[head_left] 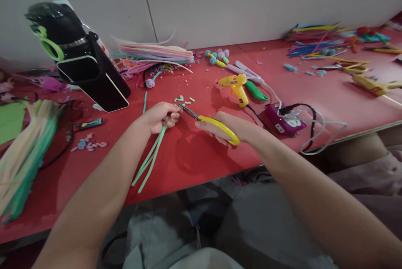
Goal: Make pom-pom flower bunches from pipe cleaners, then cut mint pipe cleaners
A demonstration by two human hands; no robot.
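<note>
Green pipe cleaners (150, 158), long axis running near-left, pinched at their far end in left hand (161, 117); right hand (224, 129) grips yellow scissors (210, 123), blades pointing left, touching that end.

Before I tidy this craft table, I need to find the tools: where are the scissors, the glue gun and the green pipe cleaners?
scissors (216, 125), head view, on the yellow handle.
glue gun (236, 86), head view, on the yellow body.
green pipe cleaners (153, 156), head view, mid-length of the bundle.

yellow glue gun (236, 88), purple power strip (282, 122), black stand (91, 74), red table (194, 156)
</note>
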